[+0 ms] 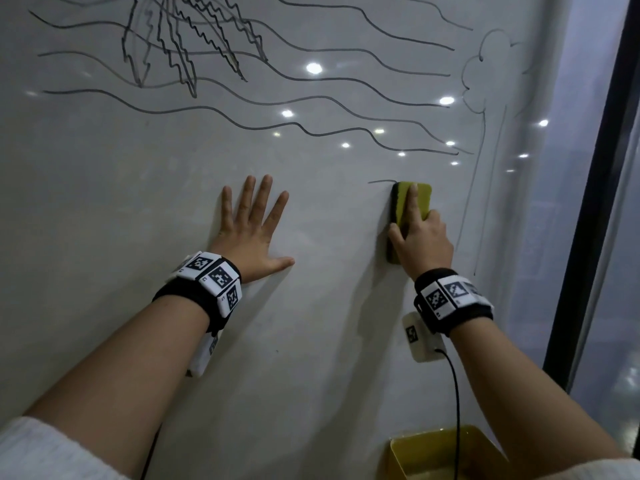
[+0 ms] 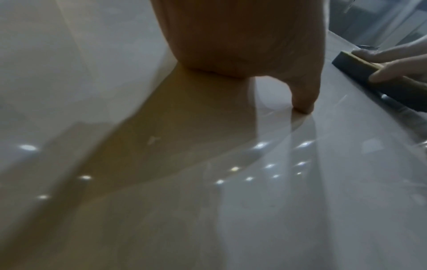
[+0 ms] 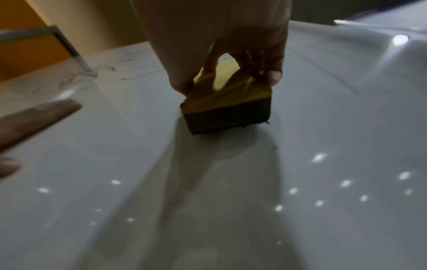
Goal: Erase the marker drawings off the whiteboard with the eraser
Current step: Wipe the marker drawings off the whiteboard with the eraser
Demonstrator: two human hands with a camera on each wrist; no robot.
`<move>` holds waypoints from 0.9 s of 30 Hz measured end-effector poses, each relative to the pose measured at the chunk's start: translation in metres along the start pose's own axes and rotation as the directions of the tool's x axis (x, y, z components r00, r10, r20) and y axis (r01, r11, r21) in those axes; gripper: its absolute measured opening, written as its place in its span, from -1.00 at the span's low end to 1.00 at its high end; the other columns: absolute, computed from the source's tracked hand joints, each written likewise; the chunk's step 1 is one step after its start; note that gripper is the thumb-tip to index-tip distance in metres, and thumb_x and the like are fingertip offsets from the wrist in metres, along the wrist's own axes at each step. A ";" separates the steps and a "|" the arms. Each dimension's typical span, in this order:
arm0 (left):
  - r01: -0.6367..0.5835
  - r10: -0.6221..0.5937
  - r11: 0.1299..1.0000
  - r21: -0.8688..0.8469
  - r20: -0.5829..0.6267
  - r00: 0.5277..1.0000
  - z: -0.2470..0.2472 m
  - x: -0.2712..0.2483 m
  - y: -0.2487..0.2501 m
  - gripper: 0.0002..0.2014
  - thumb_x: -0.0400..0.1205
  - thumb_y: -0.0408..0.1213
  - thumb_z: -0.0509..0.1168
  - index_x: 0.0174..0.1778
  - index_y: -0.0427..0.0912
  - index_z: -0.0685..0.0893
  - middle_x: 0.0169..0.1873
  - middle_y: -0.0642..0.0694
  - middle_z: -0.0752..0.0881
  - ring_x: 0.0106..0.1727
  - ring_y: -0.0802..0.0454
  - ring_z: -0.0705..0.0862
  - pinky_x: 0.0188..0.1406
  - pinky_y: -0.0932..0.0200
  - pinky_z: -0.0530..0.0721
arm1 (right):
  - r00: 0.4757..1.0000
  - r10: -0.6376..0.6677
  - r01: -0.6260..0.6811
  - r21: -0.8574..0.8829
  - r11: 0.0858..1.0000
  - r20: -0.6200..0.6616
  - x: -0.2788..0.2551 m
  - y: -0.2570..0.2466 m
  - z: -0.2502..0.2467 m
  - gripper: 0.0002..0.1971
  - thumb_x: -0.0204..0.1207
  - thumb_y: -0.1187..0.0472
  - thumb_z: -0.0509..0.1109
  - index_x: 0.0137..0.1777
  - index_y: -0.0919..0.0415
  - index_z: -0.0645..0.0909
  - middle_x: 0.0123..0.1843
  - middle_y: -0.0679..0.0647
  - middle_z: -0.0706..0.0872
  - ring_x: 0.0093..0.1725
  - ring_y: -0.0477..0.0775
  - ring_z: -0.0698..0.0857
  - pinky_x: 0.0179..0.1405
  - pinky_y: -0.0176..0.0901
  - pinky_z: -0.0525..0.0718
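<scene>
Wiping stage, lower part of the whiteboard [image 1: 104, 202].

Eraser [image 1: 408, 206]: yellow back, dark felt face, pressed flat to the board. It stands lengthwise, upright. Its upper left corner touches the end of a short stray line [image 1: 381, 181], the only mark at that height.

Right hand [image 1: 420, 242]: clamped around the eraser, thumb on the left edge, forefinger stretched along the yellow back, other fingers tucked on the right edge. The right wrist view confirms the pinch from both sides and the felt meeting the board.

Left hand [image 1: 252, 230]: spread wide, palm and fingers flat on the board, well left of the eraser, holding nothing. Looks like bracing.

Around the eraser the board is bare apart from that stray line. Above the eraser run several long wavy lines [image 1: 311, 98]; further up and left of it, a zigzag scribble [image 1: 180, 46]. Right of the eraser stands a tree outline [image 1: 485, 81], with long trunk strokes coming down past it.

Judgement: the bulk of the drawing is yet to go. Nearest job is the stray line, calling for a sideways pass to the left with the felt kept flat. After that, reach upward into the wavy lines in overlapping strokes.

Below the eraser, a yellow tray [image 1: 446, 448] sits at the frame's bottom.
</scene>
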State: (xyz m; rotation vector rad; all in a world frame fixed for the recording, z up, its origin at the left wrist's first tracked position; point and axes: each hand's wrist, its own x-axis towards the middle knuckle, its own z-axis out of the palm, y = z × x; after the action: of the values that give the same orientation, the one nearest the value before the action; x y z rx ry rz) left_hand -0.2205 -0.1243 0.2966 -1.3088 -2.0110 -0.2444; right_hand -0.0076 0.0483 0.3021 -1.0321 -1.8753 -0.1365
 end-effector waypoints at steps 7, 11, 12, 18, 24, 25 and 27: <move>0.012 -0.012 1.000 0.006 0.011 1.000 0.000 0.000 0.000 0.13 0.45 0.45 0.06 0.34 0.01 -0.79 0.31 -0.11 -0.82 0.33 -0.14 -0.81 0.29 -0.27 -0.69 | 0.999 0.034 -0.036 0.095 0.995 0.023 -0.014 -0.025 0.011 -0.25 0.60 -0.10 0.18 0.67 -0.11 -0.17 0.28 0.27 0.41 0.26 0.32 0.46 0.05 0.13 0.56; 0.008 -0.008 1.000 0.012 0.002 1.000 -0.001 -0.001 0.000 0.13 0.45 0.45 0.06 0.35 0.01 -0.77 0.30 -0.11 -0.82 0.31 -0.13 -0.82 0.27 -0.25 -0.71 | 0.999 -0.050 0.049 0.031 0.998 0.012 -0.015 -0.028 0.008 -0.27 0.61 -0.10 0.16 0.67 -0.11 -0.16 0.25 0.26 0.42 0.23 0.31 0.47 -0.04 0.08 0.57; 0.006 -0.006 1.000 0.008 -0.003 1.000 0.000 -0.001 0.000 0.13 0.45 0.45 0.07 0.35 0.02 -0.77 0.30 -0.10 -0.82 0.32 -0.13 -0.82 0.27 -0.25 -0.72 | 0.998 -0.063 0.063 0.024 0.998 0.005 -0.007 -0.028 0.004 -0.27 0.61 -0.10 0.16 0.66 -0.12 -0.17 0.24 0.26 0.43 0.22 0.31 0.47 -0.06 0.07 0.57; 0.014 -0.014 1.000 0.012 -0.010 1.000 0.001 -0.001 0.001 0.13 0.45 0.45 0.07 0.37 0.01 -0.75 0.31 -0.11 -0.81 0.34 -0.13 -0.80 0.30 -0.25 -0.70 | 0.997 -0.079 0.078 0.042 0.996 0.012 -0.001 -0.038 -0.001 -0.27 0.60 -0.10 0.17 0.67 -0.12 -0.15 0.24 0.26 0.43 0.22 0.31 0.48 -0.03 0.07 0.57; 0.015 -0.015 1.000 0.012 -0.014 1.000 0.000 0.000 0.000 0.14 0.45 0.45 0.07 0.35 0.01 -0.77 0.31 -0.11 -0.82 0.34 -0.12 -0.81 0.28 -0.24 -0.73 | 0.990 -0.137 0.138 -0.043 0.989 0.029 -0.016 -0.042 0.005 -0.28 0.62 -0.09 0.15 0.66 -0.11 -0.17 0.26 0.25 0.41 0.23 0.29 0.44 -0.07 0.05 0.57; 0.012 -0.012 1.000 0.009 -0.015 1.000 0.000 0.000 0.000 0.14 0.45 0.45 0.07 0.34 0.02 -0.78 0.31 -0.10 -0.82 0.34 -0.11 -0.81 0.27 -0.24 -0.74 | 0.990 -0.141 0.142 -0.056 0.988 0.015 -0.007 -0.043 0.001 -0.29 0.63 -0.08 0.14 0.67 -0.10 -0.18 0.27 0.26 0.41 0.24 0.29 0.44 -0.06 0.06 0.57; 0.014 -0.014 1.000 0.009 -0.014 1.000 0.001 0.000 0.000 0.14 0.45 0.45 0.07 0.34 0.02 -0.78 0.31 -0.10 -0.82 0.34 -0.11 -0.81 0.28 -0.23 -0.73 | 0.991 -0.136 0.135 -0.069 0.988 -0.014 0.011 -0.045 -0.007 -0.30 0.64 -0.07 0.13 0.67 -0.10 -0.18 0.30 0.28 0.40 0.24 0.30 0.44 -0.06 0.08 0.56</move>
State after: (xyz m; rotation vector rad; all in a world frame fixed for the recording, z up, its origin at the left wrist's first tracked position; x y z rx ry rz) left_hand -0.2211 -0.1236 0.2959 -1.2847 -2.0079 -0.2494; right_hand -0.0366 0.0229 0.3282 -0.9452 -1.9351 -0.2901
